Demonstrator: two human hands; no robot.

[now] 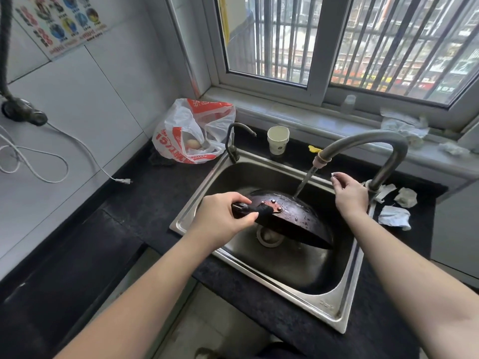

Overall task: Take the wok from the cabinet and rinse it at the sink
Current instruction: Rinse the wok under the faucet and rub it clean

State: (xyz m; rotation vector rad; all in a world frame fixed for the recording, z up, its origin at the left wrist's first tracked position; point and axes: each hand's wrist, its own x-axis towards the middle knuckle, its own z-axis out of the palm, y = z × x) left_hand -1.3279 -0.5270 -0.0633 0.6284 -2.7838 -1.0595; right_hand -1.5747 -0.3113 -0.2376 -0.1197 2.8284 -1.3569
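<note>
A white-and-red plastic bag [191, 130] sits on the black counter [145, 195] at 11 o'clock, holding a pale round item. A white paper cup [278, 140] stands upright at 12 o'clock, beside a small dark gooseneck tap [234, 143]. Crumpled white tissues [395, 216] lie at 3 o'clock. A white cable with plug [121, 180] trails at 9 o'clock.

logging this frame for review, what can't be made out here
All from the head view:
- Underside and far rim of the wok: hidden by its own tilt.
- Wok handle: mostly covered by the left hand.
- Faucet lever: behind the right hand, contact unclear.
- Sink drain: partly behind the wok.
- Plastic bag contents: blurred by the film.
- Wall poster: cut off by the top edge, print too small.
</note>
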